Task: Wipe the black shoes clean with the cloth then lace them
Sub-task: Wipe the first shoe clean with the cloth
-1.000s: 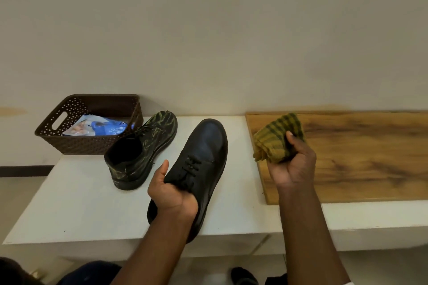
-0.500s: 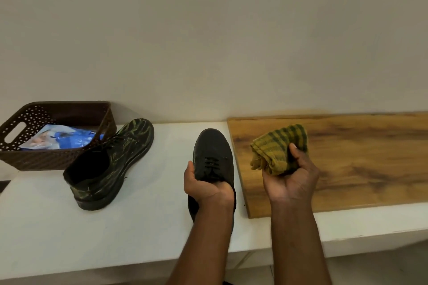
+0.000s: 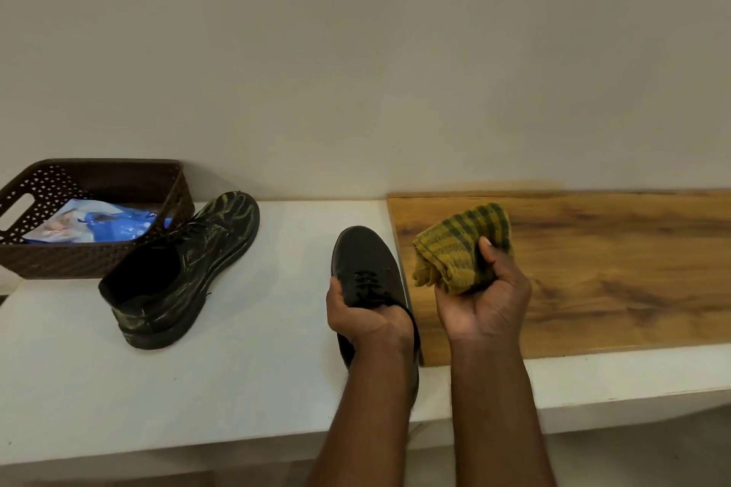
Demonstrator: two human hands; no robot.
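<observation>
A clean black laced shoe points away from me near the middle of the white counter, and my left hand grips it around its opening. Just right of it my right hand holds a bunched yellow-green checked cloth above the wooden board, apart from the shoe. A second black shoe, streaked with greenish smears, stands on the counter to the left, toe angled toward the wall.
A brown perforated basket with a blue and white packet sits at the far left against the wall. A wooden board covers the counter's right part. The counter's front edge runs close below my forearms.
My left hand has swung the clean shoe from a slant to pointing straight away, closer to the board's edge. The view shifted right. The cloth hand stayed nearly in place.
</observation>
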